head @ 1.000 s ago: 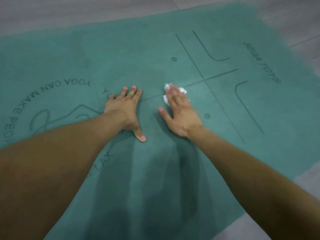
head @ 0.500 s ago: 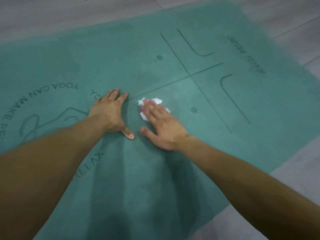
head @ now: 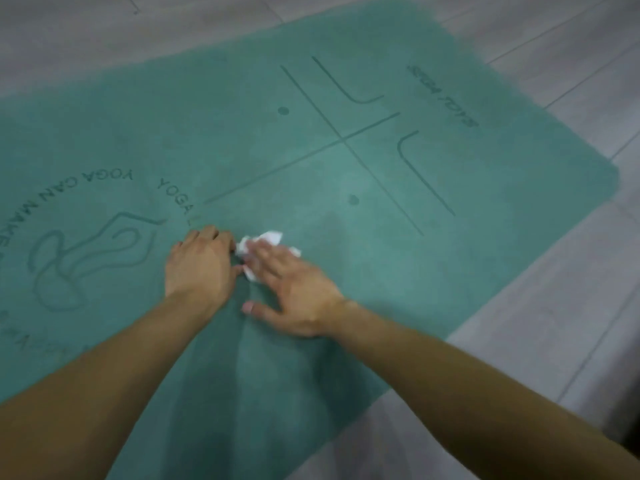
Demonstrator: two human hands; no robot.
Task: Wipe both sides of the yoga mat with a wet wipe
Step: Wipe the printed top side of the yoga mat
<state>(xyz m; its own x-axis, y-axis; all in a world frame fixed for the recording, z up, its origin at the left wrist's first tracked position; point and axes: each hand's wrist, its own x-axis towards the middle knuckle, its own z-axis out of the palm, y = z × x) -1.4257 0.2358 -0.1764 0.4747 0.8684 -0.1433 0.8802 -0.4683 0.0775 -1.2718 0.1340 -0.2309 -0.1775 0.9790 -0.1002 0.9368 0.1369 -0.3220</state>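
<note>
A teal yoga mat (head: pixel 346 168) with printed lines, dots and lettering lies flat on the floor and fills most of the view. A crumpled white wet wipe (head: pixel 268 239) lies on the mat near its middle. My right hand (head: pixel 294 289) presses flat on the wipe with straight, spread fingers; only the wipe's edges show around the fingertips. My left hand (head: pixel 197 268) rests on the mat just left of the wipe, its fingers bent and its fingertips next to the wipe's left edge.
Grey plank floor (head: pixel 554 306) surrounds the mat at the top and right. The mat's rounded right corner (head: pixel 609 174) and its near edge run diagonally toward the bottom.
My right hand has dragged the wipe toward me and leftward across the mat. My left hand has drawn back too, and its fingers have gone from flat to bent.
</note>
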